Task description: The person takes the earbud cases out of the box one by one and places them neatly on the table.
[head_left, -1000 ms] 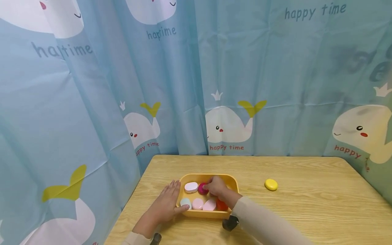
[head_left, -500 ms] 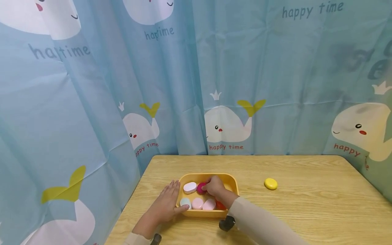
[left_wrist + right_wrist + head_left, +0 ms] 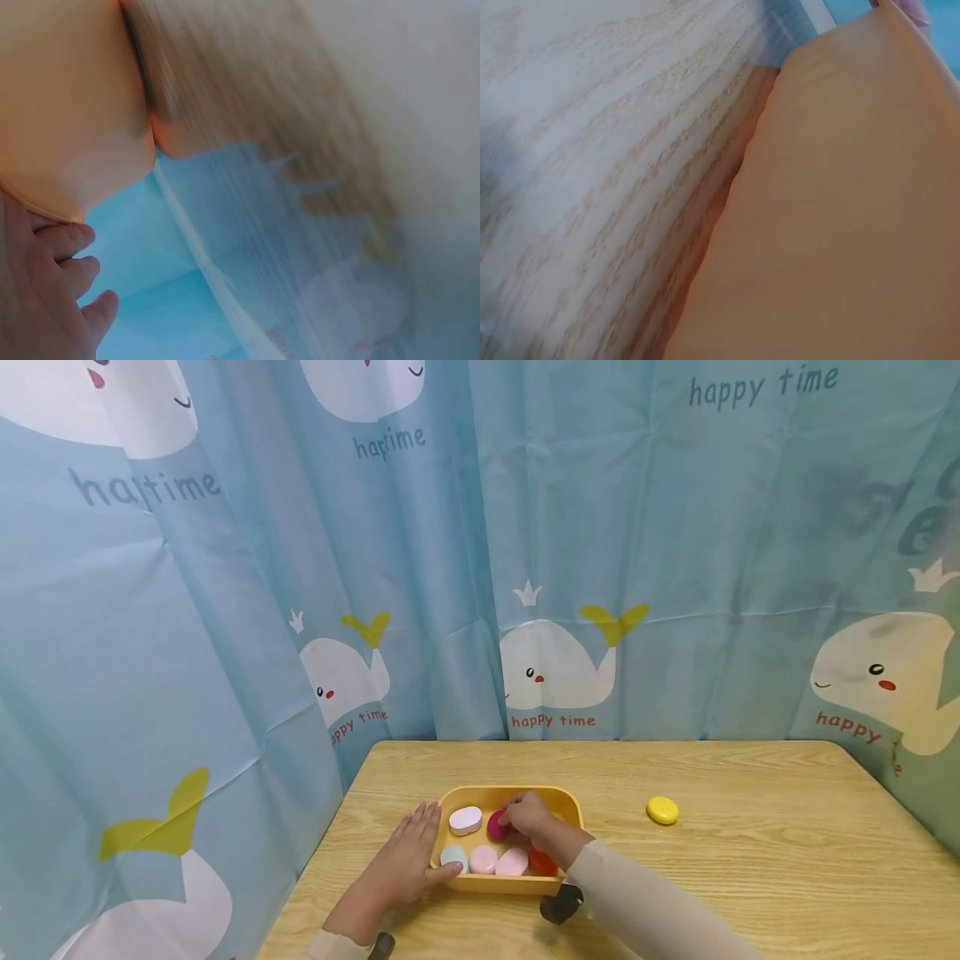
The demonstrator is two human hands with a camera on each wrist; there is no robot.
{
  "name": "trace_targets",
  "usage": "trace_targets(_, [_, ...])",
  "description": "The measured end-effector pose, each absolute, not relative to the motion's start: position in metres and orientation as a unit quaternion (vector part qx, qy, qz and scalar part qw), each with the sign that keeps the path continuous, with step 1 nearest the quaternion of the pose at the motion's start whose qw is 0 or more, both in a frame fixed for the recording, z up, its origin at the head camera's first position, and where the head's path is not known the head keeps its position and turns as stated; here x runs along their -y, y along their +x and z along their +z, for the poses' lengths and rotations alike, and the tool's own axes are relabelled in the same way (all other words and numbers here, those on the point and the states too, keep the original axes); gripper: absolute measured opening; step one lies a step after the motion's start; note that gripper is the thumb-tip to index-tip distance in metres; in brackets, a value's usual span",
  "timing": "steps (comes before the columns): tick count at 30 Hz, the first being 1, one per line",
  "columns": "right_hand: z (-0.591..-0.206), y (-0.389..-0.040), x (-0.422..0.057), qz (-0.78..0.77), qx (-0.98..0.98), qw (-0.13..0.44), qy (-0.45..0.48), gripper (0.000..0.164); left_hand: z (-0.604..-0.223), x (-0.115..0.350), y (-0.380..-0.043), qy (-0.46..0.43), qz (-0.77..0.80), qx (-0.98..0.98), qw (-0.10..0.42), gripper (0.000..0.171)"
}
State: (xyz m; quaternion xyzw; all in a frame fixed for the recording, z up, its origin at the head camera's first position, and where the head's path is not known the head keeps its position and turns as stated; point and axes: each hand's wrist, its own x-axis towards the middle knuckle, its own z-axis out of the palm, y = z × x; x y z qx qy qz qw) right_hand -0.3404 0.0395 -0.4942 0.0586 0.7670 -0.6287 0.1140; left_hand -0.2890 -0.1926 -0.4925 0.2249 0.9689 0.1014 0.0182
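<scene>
Nearest, the right sleeve slants in from the right, and that forearm crosses the near right part of the yellow tray, covering some of it. Along the tray's near side, left to right, lie a pale green piece, a round pink piece, an oval pink piece and a partly hidden red piece. The left hand lies with straight fingers against the tray's left side, thumb at its near rim. Farther in, right of a white oval piece, the right hand pinches a magenta piece inside the tray. A yellow piece sits on the tabletop, well right of the tray.

Bare wood runs right of the tray and beyond it to the far edge, where a blue curtain hangs.

Compared with half a second ago, the magenta piece has shifted slightly nearer and right, widening its gap from the white one; the left hand has stayed put.
</scene>
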Motion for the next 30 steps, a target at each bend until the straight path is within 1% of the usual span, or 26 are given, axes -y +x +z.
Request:
trace_targets(18, [-0.483, -0.335, -0.059, -0.657, -0.73, 0.189, 0.003, 0.032, -0.491, 0.192, -0.289, 0.223, 0.1, -0.969, 0.021, 0.103])
trace_targets(30, [-0.475, -0.328, -0.072, -0.674, -0.709, 0.207, -0.016, 0.027, -0.491, 0.192, -0.29, 0.232, 0.102, -0.967, 0.02, 0.101])
